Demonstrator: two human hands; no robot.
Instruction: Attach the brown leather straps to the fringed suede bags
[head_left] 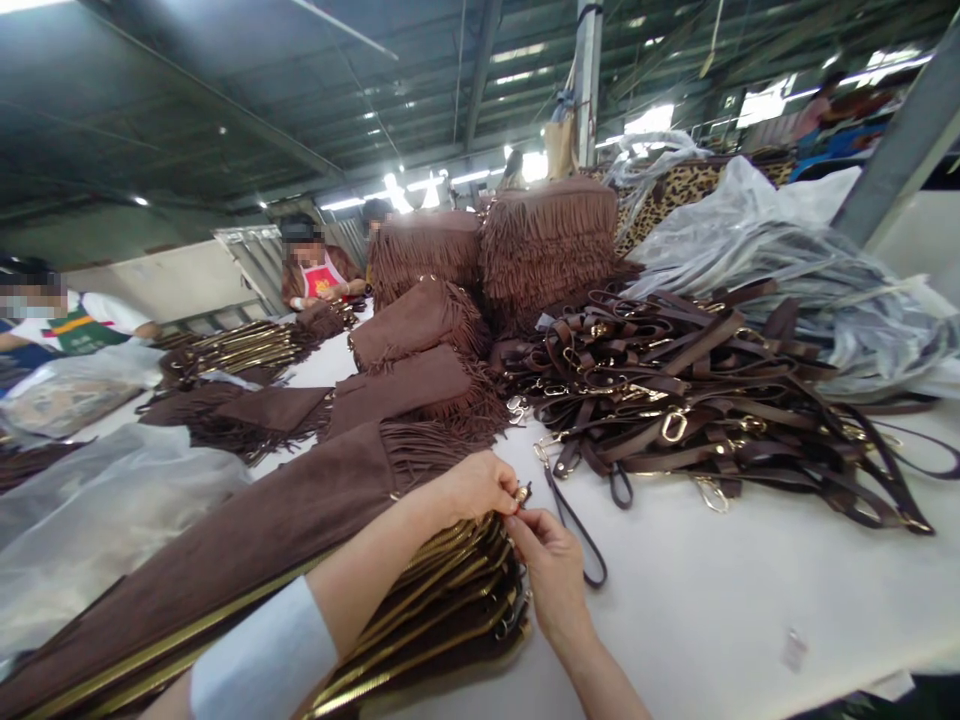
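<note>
A stack of brown suede-like fringed pouches (300, 500) with gold zippers lies under my forearms. At the zipper end of the top ones, my left hand (476, 487) is closed, with a small gold metal fitting (521, 494) pinched at its fingertips. My right hand (553, 565) meets it from the right, thumb and finger pressed together just below the fitting; what they grip is hidden. Beyond the right hand, a dark brown wrist strap (576, 525) with a gold clasp rests on the white table (712, 600).
A tangled heap of brown straps with gold clips (675, 400) lies to the right, clear plastic bags (787, 270) behind it. Fringed brown pieces (551, 235) are piled at the back. Plastic wrapping (112, 510) lies at left. Co-workers (322, 270) are across the table.
</note>
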